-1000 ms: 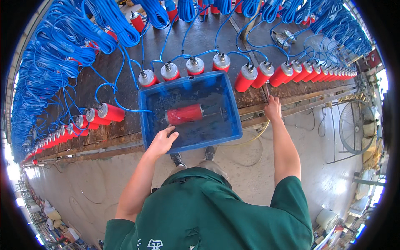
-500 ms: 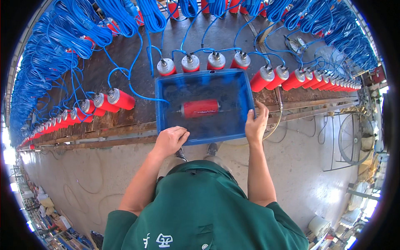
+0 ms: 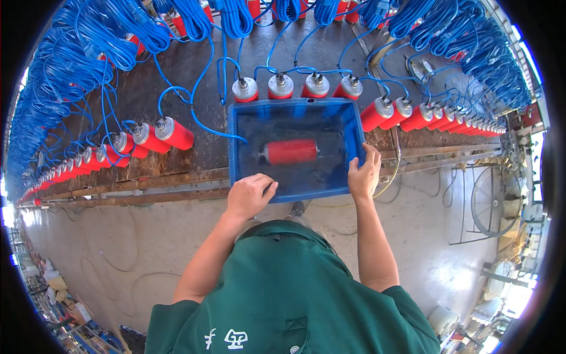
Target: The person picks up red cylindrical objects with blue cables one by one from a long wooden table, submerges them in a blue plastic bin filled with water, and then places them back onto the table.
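A blue rectangular plastic tub [image 3: 295,194] holding what looks like water sits at the table's near edge, its front part in front of it. In it lies a red cylinder [image 3: 292,151] with metal ends, on its side. A blue cable [image 3: 218,133] runs over the tub's left wall toward the cylinder; its end is hard to make out. My left hand [image 3: 252,194] is closed over the near left corner of the rim, thumb along the front edge. At the right wall, my right hand [image 3: 364,172] grips the rim between thumb and fingers.
Several red cylinders with silver caps and blue cables stand behind the tub, with more rows to the left [image 3: 174,133] and right [image 3: 377,113]. Coiled blue cables [image 3: 236,17] hang along the far side. A large round fan [image 3: 495,197] stands at the right; a thin hose [image 3: 392,177] hangs nearby.
The whole view has shifted a little. Inside the tub, the cylinder's white marking no longer shows clearly, as if it has turned. Both hands stay at the rim; the left thumb is farther out.
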Motion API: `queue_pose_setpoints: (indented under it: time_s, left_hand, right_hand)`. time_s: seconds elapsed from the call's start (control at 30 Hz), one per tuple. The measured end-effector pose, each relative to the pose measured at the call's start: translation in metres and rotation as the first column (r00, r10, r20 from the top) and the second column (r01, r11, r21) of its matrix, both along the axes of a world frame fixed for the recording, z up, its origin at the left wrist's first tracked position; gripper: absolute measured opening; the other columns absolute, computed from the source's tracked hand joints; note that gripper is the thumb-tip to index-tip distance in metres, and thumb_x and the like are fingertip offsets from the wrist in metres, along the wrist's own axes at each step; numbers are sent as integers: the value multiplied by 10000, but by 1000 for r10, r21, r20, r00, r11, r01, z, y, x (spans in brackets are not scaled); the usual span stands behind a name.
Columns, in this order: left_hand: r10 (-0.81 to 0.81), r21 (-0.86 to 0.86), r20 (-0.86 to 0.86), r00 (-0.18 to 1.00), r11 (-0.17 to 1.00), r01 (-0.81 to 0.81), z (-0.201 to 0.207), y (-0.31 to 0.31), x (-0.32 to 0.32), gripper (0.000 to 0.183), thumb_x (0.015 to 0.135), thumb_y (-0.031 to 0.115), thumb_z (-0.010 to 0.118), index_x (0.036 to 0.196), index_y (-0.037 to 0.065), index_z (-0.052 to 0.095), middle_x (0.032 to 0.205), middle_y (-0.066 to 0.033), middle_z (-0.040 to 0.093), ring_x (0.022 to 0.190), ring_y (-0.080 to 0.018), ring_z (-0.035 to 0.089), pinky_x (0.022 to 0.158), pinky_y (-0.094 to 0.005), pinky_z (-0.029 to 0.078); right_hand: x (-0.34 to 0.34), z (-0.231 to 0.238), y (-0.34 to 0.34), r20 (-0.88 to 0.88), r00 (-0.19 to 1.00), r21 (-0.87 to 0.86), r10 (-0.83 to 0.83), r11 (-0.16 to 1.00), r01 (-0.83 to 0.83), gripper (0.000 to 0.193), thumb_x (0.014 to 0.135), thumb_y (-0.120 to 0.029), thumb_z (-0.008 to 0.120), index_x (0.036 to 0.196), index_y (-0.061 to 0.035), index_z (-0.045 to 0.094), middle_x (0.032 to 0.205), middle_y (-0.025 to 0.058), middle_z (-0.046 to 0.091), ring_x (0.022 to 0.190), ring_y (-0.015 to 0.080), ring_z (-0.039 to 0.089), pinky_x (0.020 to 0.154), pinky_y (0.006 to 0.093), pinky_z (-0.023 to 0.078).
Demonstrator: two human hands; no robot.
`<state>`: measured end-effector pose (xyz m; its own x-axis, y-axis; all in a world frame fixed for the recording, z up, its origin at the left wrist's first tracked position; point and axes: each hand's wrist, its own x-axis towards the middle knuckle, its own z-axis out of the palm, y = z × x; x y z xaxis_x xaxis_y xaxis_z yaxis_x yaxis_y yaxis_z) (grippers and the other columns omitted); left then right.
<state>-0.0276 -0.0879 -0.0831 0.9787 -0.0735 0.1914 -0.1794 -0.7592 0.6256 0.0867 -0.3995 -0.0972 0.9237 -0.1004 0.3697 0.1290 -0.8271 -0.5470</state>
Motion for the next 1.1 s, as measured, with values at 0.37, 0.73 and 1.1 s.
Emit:
queue_pose_setpoints:
  time_s: [0.37, 0.73, 1.1]
  left_hand:
    - [-2, 21, 0, 1000, 1000, 2, -2, 0, -1, 218, 985, 267, 715, 949, 63, 784, 996, -93, 785, 866, -329, 751, 752, -426, 602]
    - [-3, 36, -28, 1000, 999, 4, 1, -3, 0, 221, 984, 272, 710, 947, 67, 787, 996, -88, 784, 864, -330, 749, 743, -426, 596]
    - [17, 36, -40, 999, 999, -16, 5, -5, 0, 204, 976, 270, 712, 926, 85, 781, 965, -77, 778, 847, -336, 745, 746, -444, 595]
  right_hand:
    - [0, 1, 1, -24, 1000, 0, -3, 1000, 3, 503, 875, -44, 698, 1369, -46, 606, 1393, 162, 598, 1298, 395, 565, 1119, 486, 463]
    - [-1, 1, -2, -33, 999, 18, -3, 1000, 3, 504, 877, -63, 698, 1373, -59, 608, 1393, 149, 602, 1305, 389, 570, 1107, 482, 481]
    - [0, 3, 0, -8, 1000, 0, -5, 1000, 5, 490, 867, -70, 688, 1352, -52, 616, 1360, 149, 611, 1264, 386, 597, 1062, 478, 512]
